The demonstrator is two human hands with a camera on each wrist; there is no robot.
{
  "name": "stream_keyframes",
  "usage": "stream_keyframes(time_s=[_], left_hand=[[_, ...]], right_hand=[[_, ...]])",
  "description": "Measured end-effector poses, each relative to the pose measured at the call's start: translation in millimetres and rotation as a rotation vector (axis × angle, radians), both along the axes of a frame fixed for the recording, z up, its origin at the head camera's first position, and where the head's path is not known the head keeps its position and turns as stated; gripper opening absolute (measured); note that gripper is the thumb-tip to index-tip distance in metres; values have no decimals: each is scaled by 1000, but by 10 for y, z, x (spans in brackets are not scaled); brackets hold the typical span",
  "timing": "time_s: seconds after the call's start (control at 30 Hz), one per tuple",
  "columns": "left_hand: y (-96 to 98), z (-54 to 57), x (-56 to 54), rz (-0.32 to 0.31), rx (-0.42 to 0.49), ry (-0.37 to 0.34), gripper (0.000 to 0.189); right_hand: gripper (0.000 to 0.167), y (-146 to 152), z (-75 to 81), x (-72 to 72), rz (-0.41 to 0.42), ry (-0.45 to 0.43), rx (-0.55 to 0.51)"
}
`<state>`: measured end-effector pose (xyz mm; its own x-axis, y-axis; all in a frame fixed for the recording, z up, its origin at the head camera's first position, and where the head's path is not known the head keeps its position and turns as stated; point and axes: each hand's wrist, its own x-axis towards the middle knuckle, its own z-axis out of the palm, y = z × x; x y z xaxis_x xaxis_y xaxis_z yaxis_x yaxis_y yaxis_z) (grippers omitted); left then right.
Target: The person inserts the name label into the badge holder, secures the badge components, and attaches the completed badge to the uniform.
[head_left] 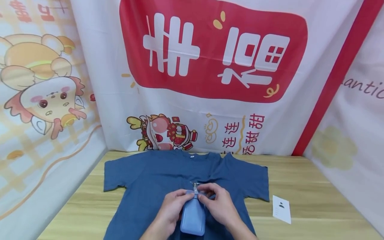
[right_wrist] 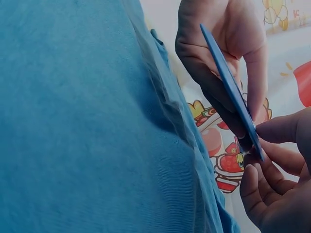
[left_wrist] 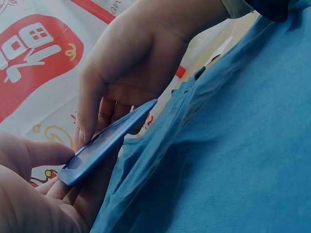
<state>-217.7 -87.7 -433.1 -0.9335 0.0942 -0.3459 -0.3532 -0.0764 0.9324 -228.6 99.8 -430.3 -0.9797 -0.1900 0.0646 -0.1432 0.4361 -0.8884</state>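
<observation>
A light blue badge holder with a metal clip at its top is held above a dark blue T-shirt spread on the table. My left hand pinches the holder's upper left edge between thumb and fingers. At the upper right, near the clip, my right hand pinches the holder too. Seen edge-on, the badge holder lies between both hands in the left wrist view. The right wrist view shows the badge holder as a thin tilted strip, its clip mostly hidden by fingers.
A white card with a small dark print lies on the wooden table, right of the shirt. Printed cloth hangs behind the table and at both sides.
</observation>
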Motion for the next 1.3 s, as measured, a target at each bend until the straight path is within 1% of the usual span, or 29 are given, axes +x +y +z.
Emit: stream_keyframes(time_s=[0.13,0.27,0.43,0.53,0.67,0.73,0.87,0.97,1.1,1.2,1.3], left_hand=[[26,-1,-7,-15,-8,3,30],[49,-22,-16,-12,-26,1,30],[41,-43,-19,-3,-34,-4,28],[30,-58,-10,-9,14,7,30],[-4,-100,13,-36,89,9,32],[-19,-117,11,-45,97,8,30],[-42,-137,-7,-52,71,12,30],[-60,-154,-16,-40,51,24,31],[-79,-176,-30,-29,43,58,32],[-69,-141,-31,-24,11,94,36],[-54,-48,-15,-3,-48,128,41]], right_hand=[[22,22,-3,1,-4,3,10],[22,42,-6,-2,7,12,11],[22,51,-1,-14,32,-1,-22],[20,52,-6,-20,47,-31,-38],[19,49,-40,-18,81,-73,-46],[19,49,-50,-16,101,-74,-53],[21,46,-49,-11,124,-70,-63],[21,36,-52,-7,129,-90,-66],[21,18,-57,-9,120,-112,-76],[21,2,-23,9,105,-101,-88],[21,-15,60,54,84,-80,-109]])
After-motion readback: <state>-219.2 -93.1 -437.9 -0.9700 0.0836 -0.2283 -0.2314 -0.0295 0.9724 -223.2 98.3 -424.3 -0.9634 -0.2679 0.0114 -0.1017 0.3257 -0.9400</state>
